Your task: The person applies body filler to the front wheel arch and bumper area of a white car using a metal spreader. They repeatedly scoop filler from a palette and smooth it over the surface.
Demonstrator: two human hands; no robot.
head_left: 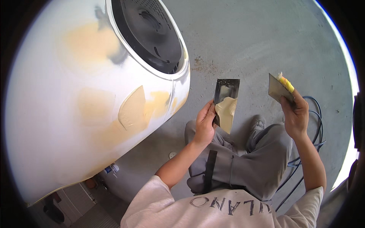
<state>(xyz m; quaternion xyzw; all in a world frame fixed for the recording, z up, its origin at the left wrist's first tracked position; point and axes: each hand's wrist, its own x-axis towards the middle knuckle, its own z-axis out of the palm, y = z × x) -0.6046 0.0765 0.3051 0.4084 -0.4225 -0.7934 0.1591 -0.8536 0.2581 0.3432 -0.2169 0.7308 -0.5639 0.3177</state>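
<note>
Pointing lengthwise forward, dark paste-smeared plate (227, 92) in the left hand (206, 121)

You wear this view on your head, through the left lens of a side-by-side pair. It looks steeply down past your shirt (159, 209) at the near edge, over your grey trousers (251, 167), and out across the floor (235, 38) on the far side. The lens is a wide fisheye: your scene sits in a rounded field with dark corners, and straight edges bow toward the rim. Your left hand (205, 124) and right hand (296, 117) appear from above, both right of the middle. The white body panel (45, 125) fills most of the left, near enough to meet the curved border.
</note>
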